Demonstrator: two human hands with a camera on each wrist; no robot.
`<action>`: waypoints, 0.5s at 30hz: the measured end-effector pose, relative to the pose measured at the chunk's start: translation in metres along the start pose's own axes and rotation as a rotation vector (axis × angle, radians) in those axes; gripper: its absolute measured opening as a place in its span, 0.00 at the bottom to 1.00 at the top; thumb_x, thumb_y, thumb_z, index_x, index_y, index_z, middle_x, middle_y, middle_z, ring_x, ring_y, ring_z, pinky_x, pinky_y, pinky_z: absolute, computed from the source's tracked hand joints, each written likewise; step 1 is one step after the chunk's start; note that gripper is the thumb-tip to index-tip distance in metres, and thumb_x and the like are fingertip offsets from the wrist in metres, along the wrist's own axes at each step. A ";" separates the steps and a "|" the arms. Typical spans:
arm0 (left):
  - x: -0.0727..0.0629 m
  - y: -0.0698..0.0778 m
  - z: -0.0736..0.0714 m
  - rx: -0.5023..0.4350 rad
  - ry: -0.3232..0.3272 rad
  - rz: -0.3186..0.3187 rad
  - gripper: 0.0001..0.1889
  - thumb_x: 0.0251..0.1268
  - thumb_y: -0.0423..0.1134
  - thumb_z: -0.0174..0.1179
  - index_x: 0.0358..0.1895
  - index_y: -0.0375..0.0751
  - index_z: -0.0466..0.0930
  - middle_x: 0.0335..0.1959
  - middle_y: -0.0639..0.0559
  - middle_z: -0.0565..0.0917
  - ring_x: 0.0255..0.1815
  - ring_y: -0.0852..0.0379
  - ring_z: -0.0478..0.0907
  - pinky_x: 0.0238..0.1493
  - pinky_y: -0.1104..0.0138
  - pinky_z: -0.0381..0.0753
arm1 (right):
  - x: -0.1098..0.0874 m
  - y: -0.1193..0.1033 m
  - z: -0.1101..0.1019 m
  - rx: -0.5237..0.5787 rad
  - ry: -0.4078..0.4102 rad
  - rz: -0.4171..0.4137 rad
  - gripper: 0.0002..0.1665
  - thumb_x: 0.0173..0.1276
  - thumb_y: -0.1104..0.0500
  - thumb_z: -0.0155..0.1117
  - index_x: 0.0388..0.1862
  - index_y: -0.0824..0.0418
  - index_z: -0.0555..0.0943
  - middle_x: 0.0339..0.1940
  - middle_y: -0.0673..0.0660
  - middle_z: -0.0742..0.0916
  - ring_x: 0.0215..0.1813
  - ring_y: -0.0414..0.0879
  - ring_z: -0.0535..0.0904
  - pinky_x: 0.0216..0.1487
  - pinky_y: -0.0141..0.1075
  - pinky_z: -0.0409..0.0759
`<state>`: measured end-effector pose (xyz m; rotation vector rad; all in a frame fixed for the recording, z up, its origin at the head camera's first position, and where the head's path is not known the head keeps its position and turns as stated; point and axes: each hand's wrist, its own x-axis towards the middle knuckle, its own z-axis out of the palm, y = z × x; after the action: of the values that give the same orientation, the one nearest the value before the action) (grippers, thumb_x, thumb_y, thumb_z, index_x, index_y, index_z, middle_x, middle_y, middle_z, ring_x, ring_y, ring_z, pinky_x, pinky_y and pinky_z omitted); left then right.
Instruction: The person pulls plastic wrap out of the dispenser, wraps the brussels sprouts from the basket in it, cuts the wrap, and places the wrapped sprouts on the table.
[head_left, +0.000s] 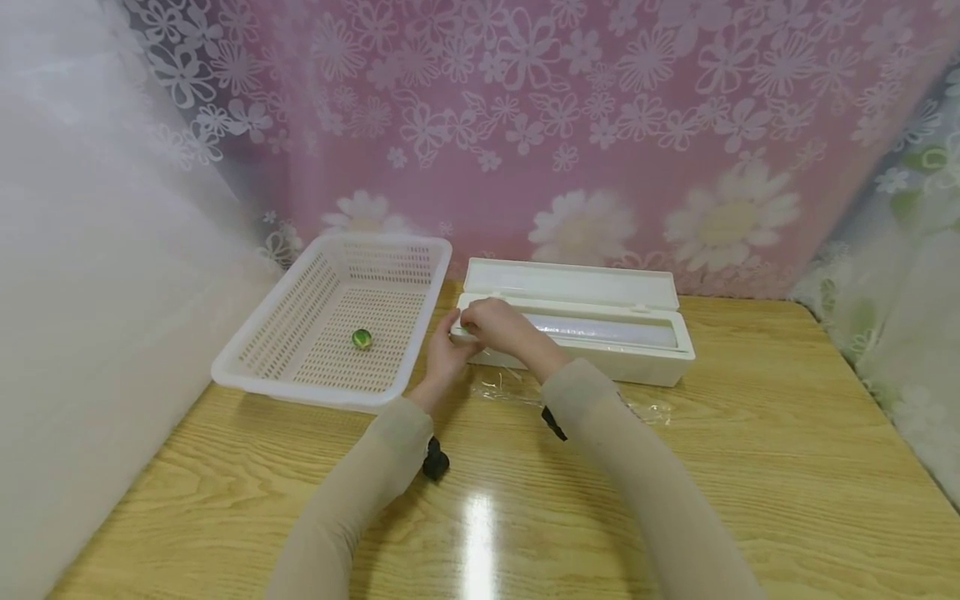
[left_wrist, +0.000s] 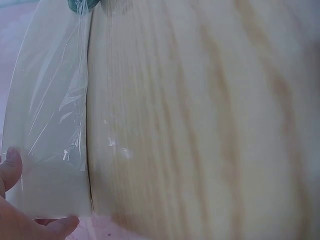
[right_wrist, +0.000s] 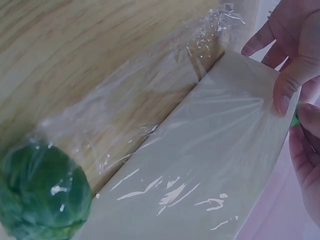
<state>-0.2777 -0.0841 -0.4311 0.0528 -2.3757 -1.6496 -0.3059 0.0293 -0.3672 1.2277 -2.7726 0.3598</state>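
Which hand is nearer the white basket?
Left. The left hand grips the end of the white box, just right of the white basket; the right hand is farther right, over the box's top.

A pink floral curtain [head_left: 555,158] is hanging behind the wood-grain table [head_left: 780,442], its large daisies [head_left: 731,221] lining the lower section. A white sheet [head_left: 112,250] is hanging at left.

Long white plastic box [head_left: 637,369]: stands open on the wood-grained table [head_left: 795,450], with its lid raised along the back edge.
Pale cylindrical film roll [head_left: 600,329]: lies lengthwise inside the box.
Clear glossy film sheet [right_wrist: 200,155]: drapes creased down the box's front and spreads wrinkled onto the table.
Round green leafy vegetable [right_wrist: 45,190]: sits just before the box, under film.
Small green piece [right_wrist: 295,120]: pinched at the box's end, mostly hidden.
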 end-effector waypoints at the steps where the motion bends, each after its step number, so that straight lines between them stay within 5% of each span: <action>1: 0.000 0.000 0.000 0.006 0.002 0.005 0.35 0.43 0.30 0.68 0.60 0.33 0.64 0.58 0.39 0.68 0.54 0.45 0.67 0.54 0.61 0.67 | 0.000 0.000 0.000 -0.011 0.003 0.005 0.07 0.61 0.68 0.56 0.34 0.62 0.81 0.33 0.54 0.82 0.36 0.45 0.77 0.41 0.33 0.75; 9: 0.003 -0.001 -0.002 0.019 -0.017 -0.020 0.34 0.45 0.32 0.67 0.60 0.37 0.64 0.61 0.43 0.66 0.61 0.45 0.60 0.59 0.58 0.62 | 0.006 -0.005 -0.002 -0.079 0.004 0.005 0.08 0.63 0.65 0.56 0.39 0.61 0.81 0.30 0.54 0.83 0.33 0.46 0.77 0.38 0.34 0.75; 15: -0.001 0.000 -0.001 0.005 -0.019 -0.011 0.34 0.44 0.29 0.66 0.60 0.33 0.64 0.60 0.41 0.67 0.60 0.44 0.61 0.59 0.59 0.62 | 0.004 -0.005 0.001 -0.100 -0.041 0.014 0.06 0.59 0.69 0.58 0.33 0.63 0.81 0.31 0.56 0.83 0.35 0.47 0.78 0.40 0.34 0.76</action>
<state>-0.2767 -0.0846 -0.4313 0.0513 -2.3974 -1.6563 -0.3047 0.0224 -0.3665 1.2062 -2.7970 0.1966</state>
